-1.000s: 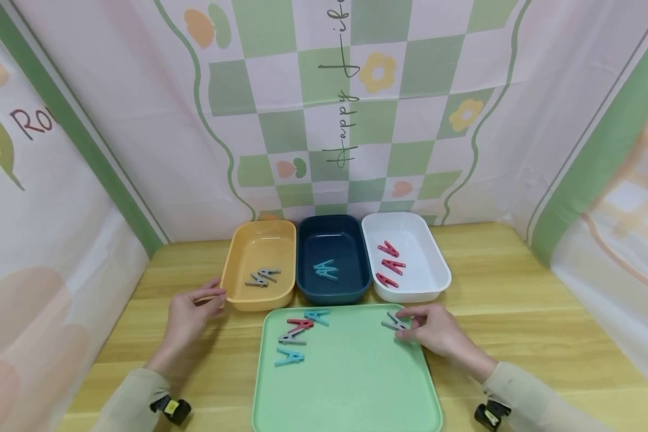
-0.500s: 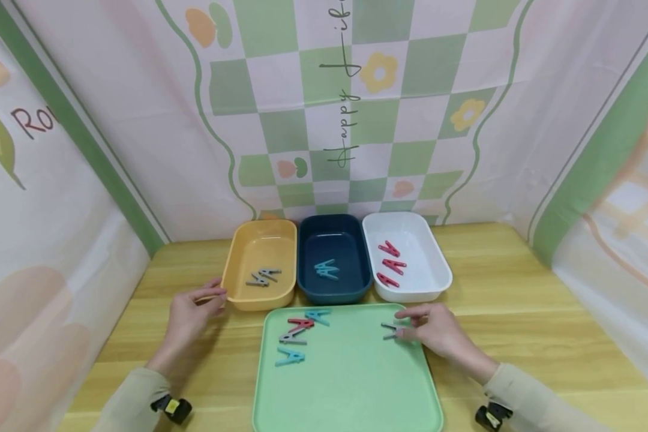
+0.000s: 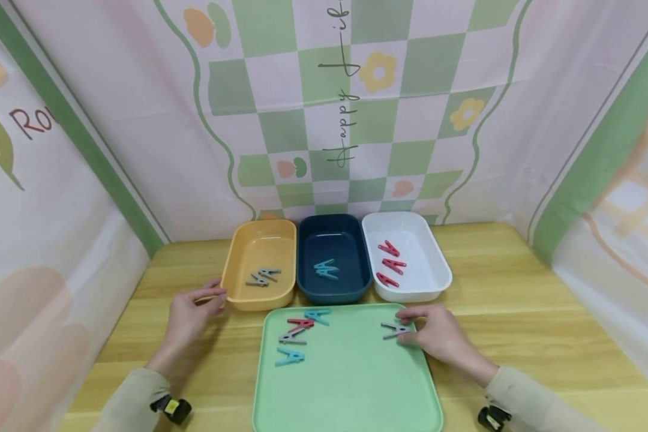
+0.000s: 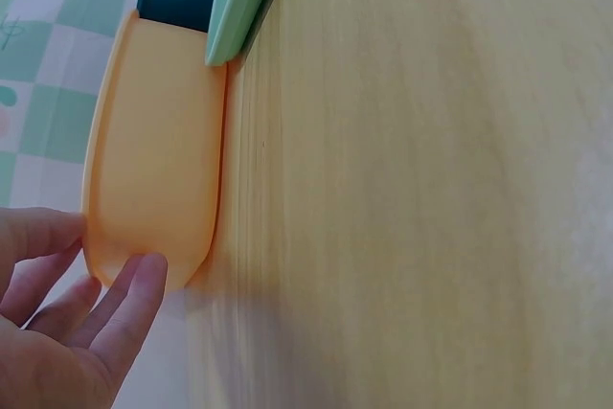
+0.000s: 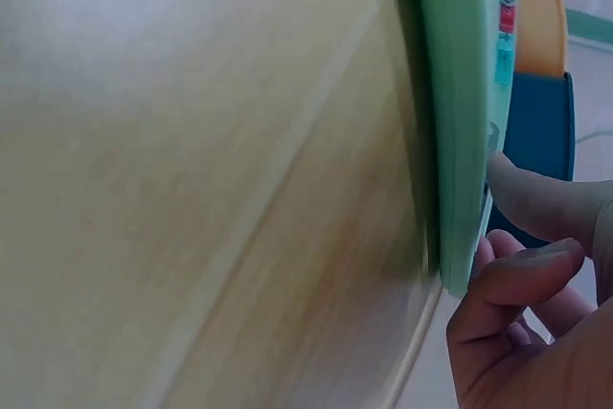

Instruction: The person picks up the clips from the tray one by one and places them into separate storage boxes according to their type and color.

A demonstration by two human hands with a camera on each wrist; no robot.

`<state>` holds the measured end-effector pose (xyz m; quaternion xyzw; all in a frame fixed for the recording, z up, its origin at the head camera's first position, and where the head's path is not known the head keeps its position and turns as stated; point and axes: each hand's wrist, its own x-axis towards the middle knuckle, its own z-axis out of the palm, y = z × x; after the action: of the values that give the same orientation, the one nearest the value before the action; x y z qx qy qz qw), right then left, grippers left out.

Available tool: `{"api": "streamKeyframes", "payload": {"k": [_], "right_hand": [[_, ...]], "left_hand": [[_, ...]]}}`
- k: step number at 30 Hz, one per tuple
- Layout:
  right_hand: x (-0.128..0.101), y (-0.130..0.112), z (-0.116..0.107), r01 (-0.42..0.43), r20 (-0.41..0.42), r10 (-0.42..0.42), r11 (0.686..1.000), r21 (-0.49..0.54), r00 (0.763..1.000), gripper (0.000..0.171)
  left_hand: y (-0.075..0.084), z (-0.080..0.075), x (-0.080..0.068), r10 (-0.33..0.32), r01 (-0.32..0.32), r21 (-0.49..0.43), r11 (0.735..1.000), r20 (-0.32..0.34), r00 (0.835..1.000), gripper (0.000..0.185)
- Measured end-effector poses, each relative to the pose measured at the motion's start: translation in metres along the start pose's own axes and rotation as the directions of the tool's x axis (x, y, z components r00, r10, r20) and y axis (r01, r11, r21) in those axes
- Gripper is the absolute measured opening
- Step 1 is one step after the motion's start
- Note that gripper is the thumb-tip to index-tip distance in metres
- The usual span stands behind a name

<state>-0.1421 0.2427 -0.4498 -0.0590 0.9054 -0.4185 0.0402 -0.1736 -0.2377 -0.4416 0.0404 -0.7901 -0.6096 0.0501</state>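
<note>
My left hand [image 3: 189,315] touches the near left corner of the yellow box [image 3: 264,231], fingers fairly straight against its rim and wall. Two grey clothespins [image 3: 263,276] lie inside that box. At the far right corner of the green tray [image 3: 351,384], my right hand [image 3: 437,333] rests with thumb and index finger spread around the end of a grey clothespin [image 3: 395,330]. The clothespin lies flat on the tray; the thumb is at its edge. At the tray's far left lie two blue clothespins [image 3: 290,357], a red clothespin [image 3: 300,324] and another grey clothespin [image 3: 293,338].
A dark blue box [image 3: 332,231] with blue clothespins [image 3: 326,269] stands beside the yellow one. Right of it, a white box [image 3: 416,252] holds three red clothespins [image 3: 393,266]. All stand on a wooden table [image 3: 545,312] before a patterned cloth backdrop [image 3: 324,120].
The grey clothespin by my right hand has turned from slanted to nearly level, and more of it shows beside the thumb. My left hand and the boxes have stayed in place.
</note>
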Motion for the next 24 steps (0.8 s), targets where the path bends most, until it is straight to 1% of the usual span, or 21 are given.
{"api": "streamKeyframes", "payload": {"k": [4,9,16,20,24], "right_hand": [[-0.0003,-0.0016,0.0014,0.026,-0.001,-0.026,0.999,-0.022,1.000,0.044],[-0.0001,-0.0019,0.0034,0.013,-0.007,-0.013,1.000,-0.017,1.000,0.039],[0.0015,-0.0012,0.0063,-0.006,-0.015,0.005,0.999,-0.045,1.000,0.029],[0.0020,-0.0001,0.0074,-0.010,-0.019,0.009,1.000,-0.026,1.000,0.028],[0.0027,0.0005,0.0072,-0.029,-0.009,0.029,0.999,0.027,1.000,0.031]], "left_hand": [[-0.0005,0.0001,0.0005,0.002,-0.002,-0.004,1.000,-0.001,1.000,0.023],[-0.0014,0.0001,0.0005,0.002,-0.002,-0.003,1.000,-0.002,1.000,0.024],[-0.0027,-0.0009,0.0003,-0.002,0.002,0.009,1.000,0.006,1.000,0.025],[-0.0028,-0.0007,0.0007,0.000,0.000,0.009,1.000,0.004,1.000,0.025],[-0.0019,-0.0006,0.0005,0.005,-0.005,0.009,1.000,0.000,1.000,0.024]]}}
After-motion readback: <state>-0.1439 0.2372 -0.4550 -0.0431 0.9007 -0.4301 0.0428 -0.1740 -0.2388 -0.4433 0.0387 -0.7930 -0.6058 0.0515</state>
